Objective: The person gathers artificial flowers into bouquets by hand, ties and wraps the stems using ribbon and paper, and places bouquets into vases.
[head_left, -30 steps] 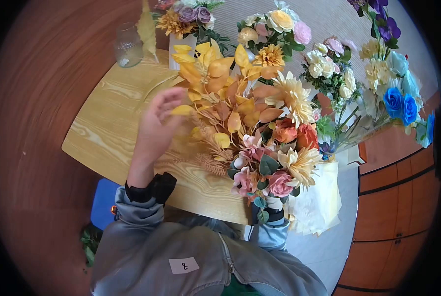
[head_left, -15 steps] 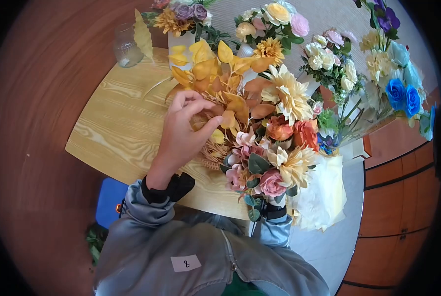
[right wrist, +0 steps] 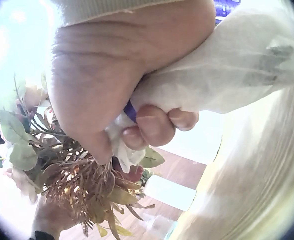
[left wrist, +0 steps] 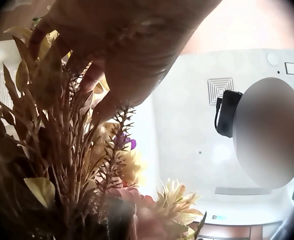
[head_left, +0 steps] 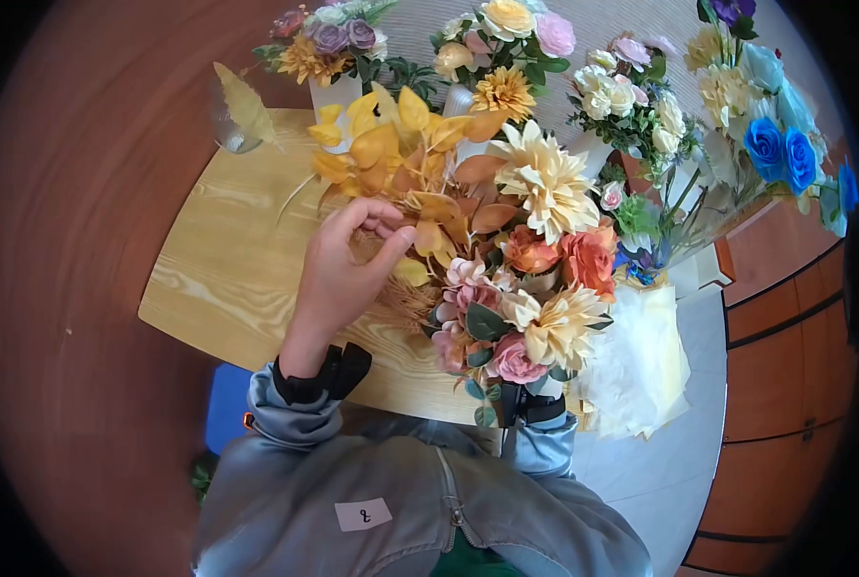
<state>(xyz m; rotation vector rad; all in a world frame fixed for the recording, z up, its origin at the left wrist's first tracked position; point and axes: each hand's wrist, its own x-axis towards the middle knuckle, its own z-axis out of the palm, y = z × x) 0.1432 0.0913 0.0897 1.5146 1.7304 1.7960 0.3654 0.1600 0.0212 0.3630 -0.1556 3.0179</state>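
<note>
A large bouquet of yellow leaves, cream blooms, orange roses and pink flowers stands over the table. At its left side the left hand reaches among the brown leaves, fingers bent and thumb apart; the left wrist view shows this hand above thin brown stems. The right hand grips the bouquet's stems, wrapped in whitish material, with a purple band by the fingers. In the head view flowers hide most of the right hand.
The wooden table bears a glass jar with a yellow leaf at the back left. Vases of flowers line the back. Blue roses stand at the right, above pale wrapping sheets. A blue box is below the table's left.
The left hand has moved from the outer yellow leaves in and down to the bouquet's inner left side. Its fingers are more bent. The head view has shifted slightly.
</note>
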